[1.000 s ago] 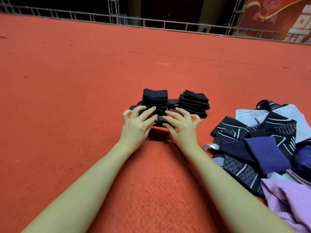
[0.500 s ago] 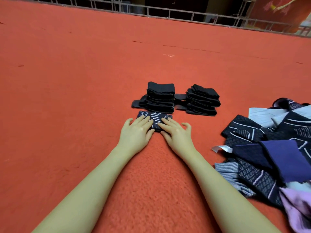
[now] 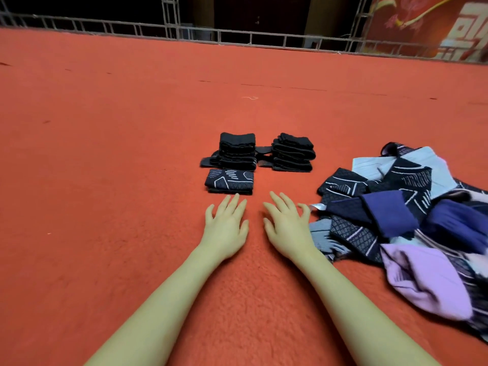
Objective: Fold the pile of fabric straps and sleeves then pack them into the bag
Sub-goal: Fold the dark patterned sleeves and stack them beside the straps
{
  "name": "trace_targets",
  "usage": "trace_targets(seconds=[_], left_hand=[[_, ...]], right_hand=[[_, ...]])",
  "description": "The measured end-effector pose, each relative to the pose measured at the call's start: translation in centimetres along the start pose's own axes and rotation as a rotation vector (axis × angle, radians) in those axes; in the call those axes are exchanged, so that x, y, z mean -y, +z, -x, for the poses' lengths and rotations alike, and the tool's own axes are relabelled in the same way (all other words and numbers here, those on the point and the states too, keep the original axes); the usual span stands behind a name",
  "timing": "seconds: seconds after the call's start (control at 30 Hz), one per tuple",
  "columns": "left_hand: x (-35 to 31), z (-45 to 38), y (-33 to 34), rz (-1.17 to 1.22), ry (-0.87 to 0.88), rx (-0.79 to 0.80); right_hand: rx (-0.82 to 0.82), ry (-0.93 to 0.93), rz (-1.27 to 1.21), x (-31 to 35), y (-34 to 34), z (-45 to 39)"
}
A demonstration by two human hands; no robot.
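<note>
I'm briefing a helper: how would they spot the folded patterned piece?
Find the two black folded stacks on the red carpet. Directly before the left one lies the patterned piece: dark with white lines, alone, not stacked.

Floor: orange-red carpet [image 3: 132, 154], napped texture, covers nearly the whole view; a few dark specks and a small pale thread [image 3: 249, 98] lie on it far out. Far edge: a grey metal truss railing [image 3: 237, 38] runs across the top, with an upright truss post [image 3: 170, 14] left of centre and darkness behind it. Upper right corner: a red banner [image 3: 427, 25] with yellow and white graphics, lit brighter than the dark backdrop.
</note>
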State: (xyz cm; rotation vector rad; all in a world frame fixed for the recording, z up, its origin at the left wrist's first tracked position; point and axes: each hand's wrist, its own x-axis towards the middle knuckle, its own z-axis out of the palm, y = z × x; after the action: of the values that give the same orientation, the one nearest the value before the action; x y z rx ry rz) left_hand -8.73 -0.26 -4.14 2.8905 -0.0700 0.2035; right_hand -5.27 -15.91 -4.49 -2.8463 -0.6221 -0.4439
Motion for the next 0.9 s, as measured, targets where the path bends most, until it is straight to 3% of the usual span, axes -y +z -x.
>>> trace_targets(seconds=[0.2, 0.4, 0.9], left_hand=[[-6.3, 2.3, 0.3, 0.069, 0.185, -0.015], [-11.2, 3.2, 1.7, 0.217, 0.184, -0.013], [-13.9, 1.7, 2.6, 0.258, 0.176, -0.009]], right_hand=[[-0.263, 0.057, 0.072, -3.5, -3.3, 4.6], [-0.439, 0.154, 0.069, -8.0, -3.8, 8.6], [-0.507, 0.169, 0.017, -9.8, -2.4, 9.8]])
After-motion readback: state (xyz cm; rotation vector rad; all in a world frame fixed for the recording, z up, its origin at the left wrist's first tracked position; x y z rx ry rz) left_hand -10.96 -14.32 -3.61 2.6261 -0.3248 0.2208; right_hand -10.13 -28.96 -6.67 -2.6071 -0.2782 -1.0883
